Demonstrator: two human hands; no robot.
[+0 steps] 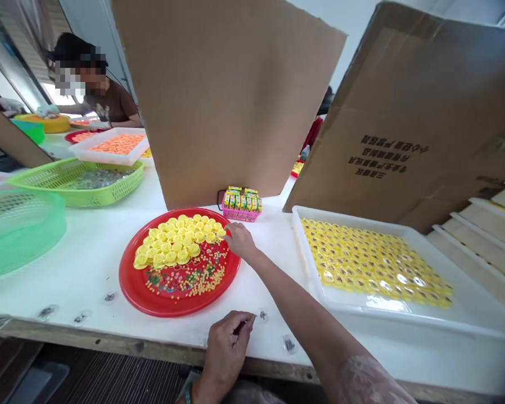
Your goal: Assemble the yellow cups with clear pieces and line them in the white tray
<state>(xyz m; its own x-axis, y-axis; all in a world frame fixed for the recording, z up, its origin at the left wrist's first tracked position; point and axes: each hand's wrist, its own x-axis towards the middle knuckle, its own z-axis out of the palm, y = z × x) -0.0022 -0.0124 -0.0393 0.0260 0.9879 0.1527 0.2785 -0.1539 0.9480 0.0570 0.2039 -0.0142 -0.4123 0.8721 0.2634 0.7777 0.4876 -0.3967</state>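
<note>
Over the right rim of a round red tray (134, 294) reaches my right hand (240, 241), its fingers bent and close together beside the yellow round caps (172, 238). What those fingertips hold, if anything, is hidden. Small yellow pellets (206, 280) lie scattered on the tray in front of the caps. My left hand (227, 345) is at the table's front edge, thumb and forefinger pinched together; I cannot make out anything between them. Just right of that pinch lies a small clear disc with a dark centre (263, 315).
A white tray (311, 275) at right holds rows of yellow round pieces. A pink basket (242, 215) of small boxes stands behind the red tray. Cardboard sheets (235, 106) rise at the back. Green baskets (88, 196) are at left; a co-worker (113, 104) sits beyond.
</note>
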